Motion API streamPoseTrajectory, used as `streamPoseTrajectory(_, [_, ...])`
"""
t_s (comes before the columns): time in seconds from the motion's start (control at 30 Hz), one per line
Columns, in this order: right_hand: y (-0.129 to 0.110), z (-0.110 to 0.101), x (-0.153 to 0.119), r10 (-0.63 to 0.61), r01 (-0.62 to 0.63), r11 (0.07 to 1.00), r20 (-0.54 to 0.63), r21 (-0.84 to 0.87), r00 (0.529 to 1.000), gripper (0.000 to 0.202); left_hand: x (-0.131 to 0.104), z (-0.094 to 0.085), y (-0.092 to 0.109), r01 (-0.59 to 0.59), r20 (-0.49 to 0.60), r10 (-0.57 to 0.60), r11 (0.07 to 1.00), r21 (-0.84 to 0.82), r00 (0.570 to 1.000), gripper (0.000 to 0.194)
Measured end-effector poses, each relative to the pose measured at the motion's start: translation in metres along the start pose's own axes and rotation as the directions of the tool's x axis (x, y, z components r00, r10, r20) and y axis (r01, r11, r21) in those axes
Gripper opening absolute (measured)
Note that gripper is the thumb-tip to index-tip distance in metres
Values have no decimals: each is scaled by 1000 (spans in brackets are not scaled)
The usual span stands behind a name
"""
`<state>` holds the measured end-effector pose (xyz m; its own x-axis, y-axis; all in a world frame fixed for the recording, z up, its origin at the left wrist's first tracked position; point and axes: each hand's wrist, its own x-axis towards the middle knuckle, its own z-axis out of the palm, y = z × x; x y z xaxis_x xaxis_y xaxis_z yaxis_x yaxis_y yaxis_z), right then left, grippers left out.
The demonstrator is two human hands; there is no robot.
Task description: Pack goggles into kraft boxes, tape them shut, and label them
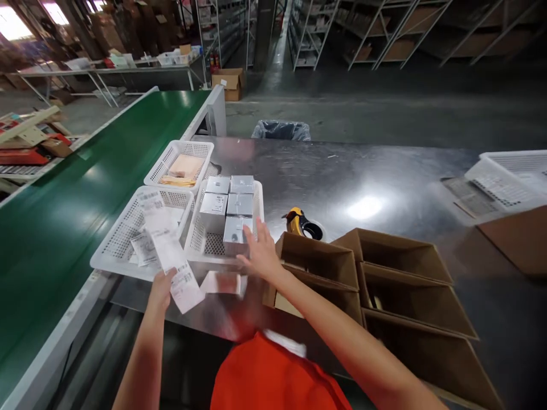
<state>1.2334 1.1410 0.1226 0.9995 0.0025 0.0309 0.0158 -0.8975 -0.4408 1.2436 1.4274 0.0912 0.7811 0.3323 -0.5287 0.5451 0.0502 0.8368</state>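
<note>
My left hand [162,289] is closed on a long strip of printed labels [166,236], which hangs over the front left white basket [115,242]. Small printed packets [145,249] lie in that basket. My right hand [261,250] has its fingers spread beside the nearest of several silver-grey boxes [236,230]; whether the fingertips touch it I cannot tell. These boxes stand in rows in a second white basket [197,230], whose front left part shows its bare mesh floor. On the metal table below lies a white paper piece [221,283], blurred.
Several open cardboard boxes [397,256] stand at my right, with a yellow tape dispenser [297,222] behind them. Another basket [179,149] holds tan envelopes. A green conveyor belt [106,154] runs along the left. A lined bin [281,131] stands beyond the metal table [325,171].
</note>
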Motion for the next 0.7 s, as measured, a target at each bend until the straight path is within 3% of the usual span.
streamPoseTrajectory(0.1, [-24, 18, 34, 183, -182, 983, 33, -12, 983, 96, 19, 0, -14, 36, 40, -42, 988, 147, 998, 7])
streamPoseTrajectory(0.2, [-45, 32, 64, 371, -371, 929, 29, 7, 928, 100, 32, 3, -13, -33, 6, 33, 960, 277, 999, 7])
streamPoseTrajectory(0.3, [-44, 28, 73, 434, -436, 898, 37, 64, 900, 100, 30, 7, -8, -103, -33, 125, 919, 381, 992, 21])
streamPoseTrajectory(0.37, [-29, 11, 64, 434, -432, 883, 29, 182, 900, 98, 18, 11, -6, -185, -83, 248, 872, 453, 965, 41])
streamPoseTrajectory(0.47, [6, -30, 30, 357, -275, 853, -111, 444, 928, 93, -16, 24, -4, -442, -77, 541, 754, 487, 838, 63])
streamPoseTrajectory(0.5, [18, -45, 14, 313, -183, 828, -167, 530, 935, 92, -30, 31, -2, -509, -24, 568, 755, 415, 823, 66])
streamPoseTrajectory(0.53, [29, -59, -4, 274, -93, 786, -208, 612, 939, 92, -45, 40, 0, -524, 65, 529, 802, 286, 846, 67])
streamPoseTrajectory(0.57, [39, -71, -22, 248, -21, 721, -229, 693, 941, 92, -59, 50, 3, -458, 194, 432, 881, 118, 881, 68])
streamPoseTrajectory(0.6, [46, -81, -40, 236, 26, 637, -228, 770, 945, 91, -74, 60, 6, -325, 344, 320, 945, -47, 883, 71])
streamPoseTrajectory(0.67, [56, -91, -76, 248, 62, 445, -189, 893, 950, 85, -101, 79, 14, -32, 592, 188, 964, -265, 784, 77])
streamPoseTrajectory(0.7, [57, -93, -92, 261, 68, 362, -171, 930, 950, 81, -113, 87, 17, 59, 661, 178, 946, -320, 729, 80])
